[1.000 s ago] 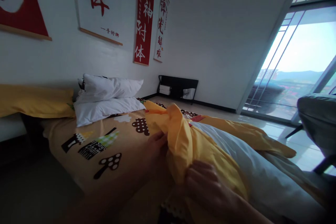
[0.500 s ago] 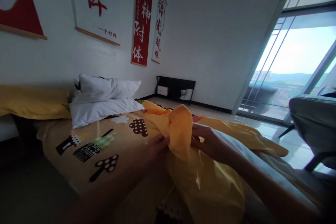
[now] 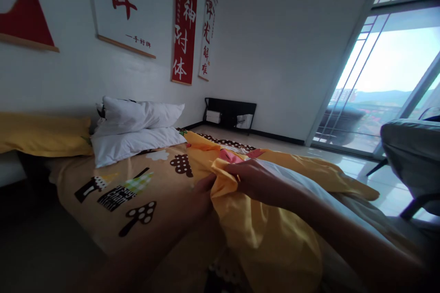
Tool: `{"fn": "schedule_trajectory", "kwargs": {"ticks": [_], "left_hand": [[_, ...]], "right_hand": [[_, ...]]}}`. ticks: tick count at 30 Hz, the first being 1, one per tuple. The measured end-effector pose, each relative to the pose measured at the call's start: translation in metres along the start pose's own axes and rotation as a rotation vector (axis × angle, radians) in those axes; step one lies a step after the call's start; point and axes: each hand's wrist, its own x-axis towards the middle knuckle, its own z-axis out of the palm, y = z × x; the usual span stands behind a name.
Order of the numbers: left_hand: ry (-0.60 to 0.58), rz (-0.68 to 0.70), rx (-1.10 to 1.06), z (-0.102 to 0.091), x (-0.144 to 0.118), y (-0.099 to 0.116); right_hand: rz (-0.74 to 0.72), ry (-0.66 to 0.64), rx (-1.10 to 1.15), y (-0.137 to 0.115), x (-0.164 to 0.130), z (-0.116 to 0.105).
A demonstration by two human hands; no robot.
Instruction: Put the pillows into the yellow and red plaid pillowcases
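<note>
A yellow duvet cover (image 3: 264,229) lies bunched on the bed, its folded edge raised between my two hands. My right hand (image 3: 252,176) is closed on the gathered yellow cloth from the right. On the other side, my left hand (image 3: 203,190) grips the same cloth; its fingertips are partly hidden by the fabric. Beneath is a tan bed sheet (image 3: 117,233) with brown and green printed shapes. A pale quilt (image 3: 302,183) shows beyond my right forearm, and pink print appears just past my right hand.
White pillows (image 3: 137,139) are stacked at the bed's head beside a yellow pillow (image 3: 44,132). A low black rack (image 3: 230,112) stands by the far wall. To the right are a grey chair (image 3: 412,155) and a glass door (image 3: 378,78). Scrolls (image 3: 185,23) hang on the wall.
The raised yellow fold has dropped and been gathered smaller. My right hand has moved left and closer to my left hand. Pink and brown dotted print now shows behind it.
</note>
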Motion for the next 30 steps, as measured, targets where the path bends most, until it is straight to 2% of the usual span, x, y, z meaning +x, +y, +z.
{"fn": "schedule_trajectory", "kwargs": {"ticks": [5, 11, 13, 16, 19, 22, 24, 25, 27, 28, 29, 30], "left_hand": [[-0.031, -0.005, -0.053, -0.003, -0.001, 0.002], [-0.075, 0.070, -0.007, -0.011, 0.002, 0.012], [-0.063, 0.028, 0.017, -0.016, 0.001, 0.019], [-0.121, -0.121, 0.060, -0.024, -0.001, 0.025], [-0.159, -0.244, 0.165, -0.029, 0.003, 0.019], [-0.124, -0.271, 0.429, -0.032, 0.011, 0.012], [-0.040, -0.168, 0.746, -0.033, 0.011, 0.018], [0.045, -0.058, 0.908, -0.033, 0.010, 0.025], [0.234, 0.255, 1.144, -0.033, 0.003, 0.044], [0.272, 0.408, 1.209, -0.032, -0.001, 0.054], [0.232, 0.521, 1.252, -0.031, -0.005, 0.063], [0.131, 0.585, 1.283, -0.030, -0.007, 0.069]], "right_hand": [[-0.055, 0.076, -0.022, 0.003, -0.002, 0.003], [-0.148, 0.449, -0.158, 0.019, -0.005, 0.018], [-0.170, 0.553, -0.237, 0.024, -0.004, 0.021], [-0.146, 0.688, -0.341, 0.031, -0.003, 0.019], [-0.126, 0.700, -0.378, 0.034, -0.003, 0.018], [-0.104, 0.661, -0.335, 0.034, -0.003, 0.022], [-0.074, 0.628, -0.225, 0.032, -0.002, 0.025], [-0.061, 0.603, -0.151, 0.031, -0.002, 0.026], [-0.041, 0.547, -0.010, 0.028, -0.001, 0.028], [-0.031, 0.527, 0.044, 0.026, 0.000, 0.029], [-0.017, 0.515, 0.087, 0.024, 0.001, 0.030], [0.000, 0.510, 0.124, 0.022, 0.003, 0.031]]}}
